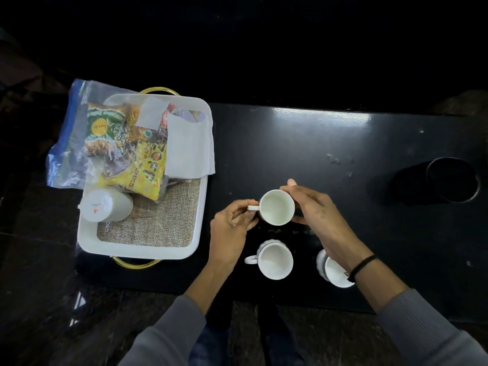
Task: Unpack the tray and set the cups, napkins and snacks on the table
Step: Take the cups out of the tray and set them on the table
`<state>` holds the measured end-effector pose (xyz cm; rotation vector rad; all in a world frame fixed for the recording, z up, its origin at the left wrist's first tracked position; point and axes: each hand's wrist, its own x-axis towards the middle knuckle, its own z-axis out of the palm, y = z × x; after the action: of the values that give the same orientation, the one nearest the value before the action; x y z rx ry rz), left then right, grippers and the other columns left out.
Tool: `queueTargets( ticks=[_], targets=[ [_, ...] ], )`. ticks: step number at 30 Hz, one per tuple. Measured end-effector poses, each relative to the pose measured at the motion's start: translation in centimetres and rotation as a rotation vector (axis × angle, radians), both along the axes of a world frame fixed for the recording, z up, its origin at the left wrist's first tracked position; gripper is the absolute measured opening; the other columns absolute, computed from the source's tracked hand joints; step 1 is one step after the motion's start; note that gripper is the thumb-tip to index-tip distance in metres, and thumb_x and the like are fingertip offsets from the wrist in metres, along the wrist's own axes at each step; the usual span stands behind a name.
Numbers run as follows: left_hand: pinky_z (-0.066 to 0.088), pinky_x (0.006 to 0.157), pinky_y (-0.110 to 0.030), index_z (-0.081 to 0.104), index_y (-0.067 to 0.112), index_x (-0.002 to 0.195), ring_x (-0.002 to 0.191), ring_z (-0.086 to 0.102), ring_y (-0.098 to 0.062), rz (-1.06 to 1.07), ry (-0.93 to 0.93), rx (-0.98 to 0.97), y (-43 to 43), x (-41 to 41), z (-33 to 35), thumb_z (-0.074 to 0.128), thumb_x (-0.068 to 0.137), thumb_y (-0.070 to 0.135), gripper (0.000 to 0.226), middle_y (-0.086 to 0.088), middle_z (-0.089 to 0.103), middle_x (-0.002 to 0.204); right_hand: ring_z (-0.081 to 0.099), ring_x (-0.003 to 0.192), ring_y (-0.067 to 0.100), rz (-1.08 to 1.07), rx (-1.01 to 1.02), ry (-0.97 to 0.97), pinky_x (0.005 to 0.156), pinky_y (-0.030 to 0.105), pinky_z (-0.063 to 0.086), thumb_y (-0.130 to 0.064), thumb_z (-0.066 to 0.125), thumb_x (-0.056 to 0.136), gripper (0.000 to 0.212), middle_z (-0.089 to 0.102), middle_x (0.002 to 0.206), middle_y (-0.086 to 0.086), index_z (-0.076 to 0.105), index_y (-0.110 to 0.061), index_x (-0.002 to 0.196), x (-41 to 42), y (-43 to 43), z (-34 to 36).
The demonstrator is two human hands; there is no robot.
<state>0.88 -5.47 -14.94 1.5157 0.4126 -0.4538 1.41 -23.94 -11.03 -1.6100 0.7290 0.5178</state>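
Observation:
A white cup (276,207) stands upright on the black table (343,143). My left hand (232,223) pinches its handle, and my right hand (314,207) wraps its right side. Two more white cups stand nearer me, one (274,261) in the middle and one (333,270) partly hidden under my right wrist. The white tray (148,250) at the left holds a cup lying on its side (105,206), yellow snack packets (144,167), a green snack packet (105,128) and white napkins (188,146) on a burlap liner.
A clear plastic bag with a blue edge (66,143) hangs over the tray's left side. A black cylindrical container (446,180) stands on the table at the right. The table's near edge runs just beyond the two near cups.

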Motion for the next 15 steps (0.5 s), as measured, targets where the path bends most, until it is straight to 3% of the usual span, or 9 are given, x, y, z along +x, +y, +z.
queueTargets(
  ticks=[3,5,9,11,15],
  targets=[
    [0.060,0.091,-0.040,0.077,0.025,0.098,0.100,0.076,-0.015,-0.043,-0.001,0.054,0.2,-0.2,0.2,0.065,0.096,0.005,0.024,0.003,0.079,0.102,0.070,0.113,0.009,0.008,-0.021,0.010,0.106,0.042,0.053,-0.074,0.058,0.084,0.048,0.077,0.112,-0.015,0.079,-0.038,0.107,-0.1,0.1,0.3],
    [0.060,0.091,-0.041,0.076,0.026,0.102,0.096,0.076,-0.014,-0.099,-0.011,0.134,0.5,-0.3,0.5,0.065,0.097,0.008,0.022,0.004,0.079,0.098,0.068,0.115,0.009,0.054,-0.091,0.007,0.106,0.037,0.050,-0.075,0.056,0.085,0.049,0.076,0.113,-0.017,0.077,-0.038,0.109,-0.1,0.3,0.9],
    [0.056,0.097,-0.033,0.071,0.026,0.115,0.104,0.068,0.007,-0.200,-0.033,0.296,1.0,0.0,2.0,0.064,0.093,-0.001,0.035,0.016,0.073,0.116,0.064,0.094,-0.006,0.224,-0.332,-0.081,0.071,0.007,0.039,-0.063,0.054,0.095,0.037,0.074,0.098,-0.018,0.073,-0.032,0.101,0.5,1.1,2.7],
    [0.055,0.099,-0.031,0.070,0.031,0.113,0.110,0.063,0.012,-0.211,-0.063,0.347,1.7,0.2,3.1,0.066,0.090,-0.003,0.041,0.021,0.069,0.124,0.064,0.089,-0.002,0.304,-0.421,-0.143,0.068,0.008,0.039,-0.053,0.058,0.098,0.030,0.072,0.096,-0.014,0.073,-0.027,0.104,1.2,1.8,3.6],
    [0.058,0.093,-0.031,0.070,0.040,0.103,0.107,0.063,0.010,-0.205,-0.119,0.420,4.0,0.7,5.3,0.067,0.089,0.001,0.042,0.024,0.066,0.127,0.057,0.104,0.010,0.500,-0.551,-0.256,0.084,0.024,0.039,-0.040,0.061,0.099,0.025,0.069,0.104,-0.005,0.075,-0.021,0.105,2.9,4.3,5.4]
  ],
)
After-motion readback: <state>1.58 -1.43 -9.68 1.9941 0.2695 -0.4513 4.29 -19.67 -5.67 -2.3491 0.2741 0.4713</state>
